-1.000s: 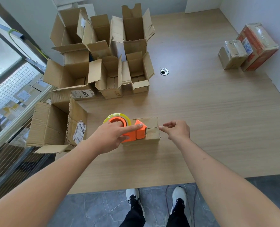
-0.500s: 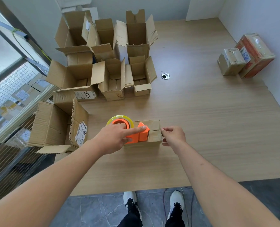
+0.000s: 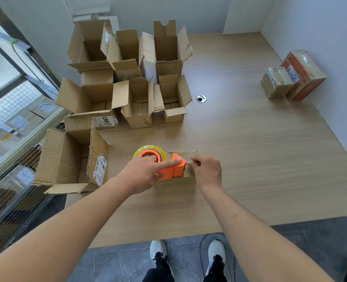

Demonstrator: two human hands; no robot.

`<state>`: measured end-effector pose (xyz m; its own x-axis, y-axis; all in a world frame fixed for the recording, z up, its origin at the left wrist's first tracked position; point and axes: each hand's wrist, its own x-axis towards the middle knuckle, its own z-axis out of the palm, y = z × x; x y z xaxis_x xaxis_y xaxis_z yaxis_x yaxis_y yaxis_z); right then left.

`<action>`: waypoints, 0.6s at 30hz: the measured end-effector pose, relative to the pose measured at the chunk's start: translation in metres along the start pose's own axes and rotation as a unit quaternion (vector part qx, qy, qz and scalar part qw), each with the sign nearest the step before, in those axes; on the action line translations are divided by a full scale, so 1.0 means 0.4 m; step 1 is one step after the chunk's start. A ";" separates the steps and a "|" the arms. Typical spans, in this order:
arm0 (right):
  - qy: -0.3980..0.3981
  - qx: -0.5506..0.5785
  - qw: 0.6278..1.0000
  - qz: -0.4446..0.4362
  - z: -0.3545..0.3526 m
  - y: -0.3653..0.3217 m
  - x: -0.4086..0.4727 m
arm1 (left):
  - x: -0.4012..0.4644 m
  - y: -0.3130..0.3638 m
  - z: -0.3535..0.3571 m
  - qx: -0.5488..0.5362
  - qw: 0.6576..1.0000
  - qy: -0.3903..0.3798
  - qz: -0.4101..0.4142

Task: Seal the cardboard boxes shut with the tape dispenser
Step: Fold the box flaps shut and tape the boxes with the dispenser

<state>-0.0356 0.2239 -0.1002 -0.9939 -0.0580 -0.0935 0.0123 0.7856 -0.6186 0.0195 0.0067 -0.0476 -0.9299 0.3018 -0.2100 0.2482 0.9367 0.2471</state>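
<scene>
An orange tape dispenser (image 3: pixel 173 168) with a yellow-rimmed tape roll sits on top of a small closed cardboard box (image 3: pixel 187 155) near the table's front. My left hand (image 3: pixel 146 175) grips the dispenser, index finger stretched along its top. My right hand (image 3: pixel 207 171) is at the dispenser's front end, over the box's right part, its fingers pinching what looks like the tape end. Most of the small box is hidden under both hands.
Several open cardboard boxes (image 3: pixel 140 102) crowd the table's back left, and a large one (image 3: pixel 67 159) overhangs the left edge. Two taped boxes (image 3: pixel 290 76) stand by the right wall. A cable hole (image 3: pixel 201 98) is mid-table. The wooden table (image 3: pixel 260 149) ends just before my feet.
My right hand has moved left from the box's right end onto the dispenser's front, fingers closing into a pinch. My left hand has kept its grip on the dispenser.
</scene>
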 end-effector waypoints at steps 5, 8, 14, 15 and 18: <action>0.005 -0.056 0.998 0.029 0.013 -0.019 0.003 | 0.004 -0.005 -0.010 -0.009 1.000 -0.029 0.002; 0.014 -0.074 0.997 0.035 0.023 -0.017 -0.007 | 0.028 -0.003 -0.037 0.008 0.998 -0.058 0.008; 0.008 -0.045 0.997 0.055 0.022 -0.017 -0.003 | 0.042 0.001 -0.075 0.028 0.996 -0.083 0.008; 0.004 -0.044 0.997 0.056 0.019 -0.019 -0.003 | 0.041 -0.001 -0.081 0.015 0.996 -0.092 0.002; -0.010 -0.049 0.998 0.049 0.008 -0.023 -0.004 | 0.046 -0.003 -0.103 -0.017 0.992 -0.120 -0.017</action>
<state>-0.0338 0.2148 -0.0971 -0.9861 0.0106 -0.1657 0.0977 0.8440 -0.5273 -0.0089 0.0037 -0.0129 -0.8451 0.3086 -0.4366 0.2052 0.9413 0.2681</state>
